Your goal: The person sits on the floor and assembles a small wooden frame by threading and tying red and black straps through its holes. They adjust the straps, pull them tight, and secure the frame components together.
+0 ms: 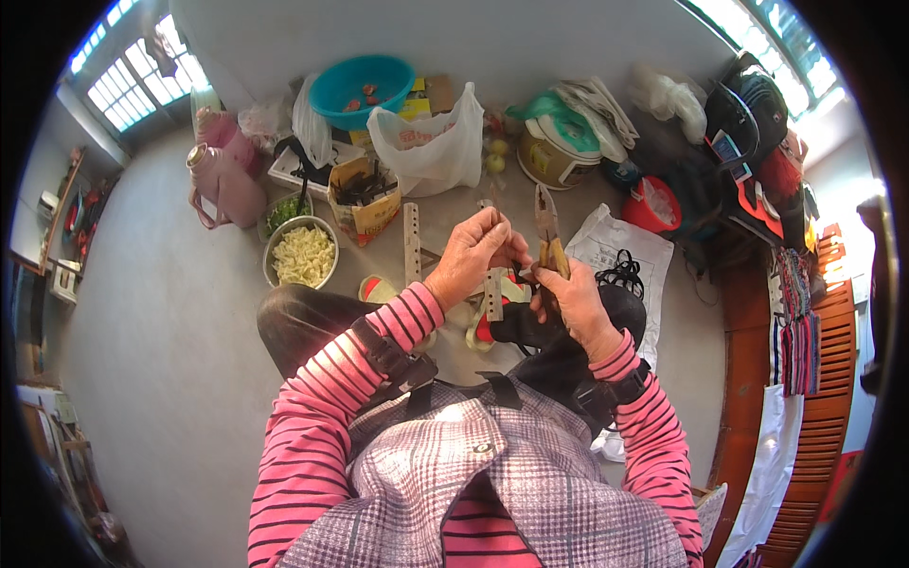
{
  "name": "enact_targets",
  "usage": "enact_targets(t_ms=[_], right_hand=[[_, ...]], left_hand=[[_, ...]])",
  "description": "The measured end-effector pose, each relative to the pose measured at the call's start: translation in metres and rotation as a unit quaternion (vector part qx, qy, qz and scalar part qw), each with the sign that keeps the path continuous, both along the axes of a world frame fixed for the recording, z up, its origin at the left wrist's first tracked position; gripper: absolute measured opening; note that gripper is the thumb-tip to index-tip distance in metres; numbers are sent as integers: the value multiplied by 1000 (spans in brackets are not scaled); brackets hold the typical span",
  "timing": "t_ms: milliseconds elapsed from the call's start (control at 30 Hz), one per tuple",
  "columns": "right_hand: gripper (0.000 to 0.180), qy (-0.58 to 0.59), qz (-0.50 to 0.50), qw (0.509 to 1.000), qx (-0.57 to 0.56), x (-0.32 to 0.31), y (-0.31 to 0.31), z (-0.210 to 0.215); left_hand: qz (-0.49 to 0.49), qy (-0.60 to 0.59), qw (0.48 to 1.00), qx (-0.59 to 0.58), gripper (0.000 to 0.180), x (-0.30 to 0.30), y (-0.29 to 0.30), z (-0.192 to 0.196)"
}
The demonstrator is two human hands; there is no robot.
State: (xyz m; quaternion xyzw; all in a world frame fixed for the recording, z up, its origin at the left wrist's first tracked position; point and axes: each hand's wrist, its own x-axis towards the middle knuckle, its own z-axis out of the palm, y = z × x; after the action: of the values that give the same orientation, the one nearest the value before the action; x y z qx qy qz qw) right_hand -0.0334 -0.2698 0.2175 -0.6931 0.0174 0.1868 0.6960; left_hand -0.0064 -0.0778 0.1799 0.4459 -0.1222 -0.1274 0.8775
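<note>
A pale strip with holes (493, 293) is held upright above the lap, pinched in the closed fingers of the left hand (473, 254). Pliers (547, 232) with yellow handles are gripped in the right hand (571, 301), jaws pointing up, just beside the strip. For a clean bite, the strip is best kept steady and the pliers squared to it. A similar strip (412, 242) lies on the floor, near a bowl (301, 254)

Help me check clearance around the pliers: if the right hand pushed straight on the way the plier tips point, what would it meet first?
The right hand holds yellow-handled pliers pointing away from the person. Their tips would probably reach the round cooker first, though depth is unclear.
</note>
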Motion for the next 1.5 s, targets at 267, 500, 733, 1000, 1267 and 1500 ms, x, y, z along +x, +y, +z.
enact_targets(t_ms=[267, 500, 733, 1000, 1267, 1500], right_hand=[[16, 16, 72, 991, 108, 22, -10, 16], [9, -37, 83, 990, 106, 33, -8, 32], [8, -76, 37, 991, 100, 37, -1, 28], [17, -121, -38, 990, -60, 59, -7, 9], [17, -166, -36, 968, -185, 65, -8, -8], [14, -103, -75, 990, -58, 60, -15, -6]], left_hand=[[-86, -49, 994, -41, 16, 4, -8, 18], [-82, -66, 994, 18, 21, 8, -7, 37], [-65, -67, 995, 34, 20, 8, -5, 49], [86, -79, 993, -26, 16, -5, 14, 49], [224, -25, 969, -97, 17, -18, 30, 50], [239, -62, 966, -75, 18, -11, 53, 55]])
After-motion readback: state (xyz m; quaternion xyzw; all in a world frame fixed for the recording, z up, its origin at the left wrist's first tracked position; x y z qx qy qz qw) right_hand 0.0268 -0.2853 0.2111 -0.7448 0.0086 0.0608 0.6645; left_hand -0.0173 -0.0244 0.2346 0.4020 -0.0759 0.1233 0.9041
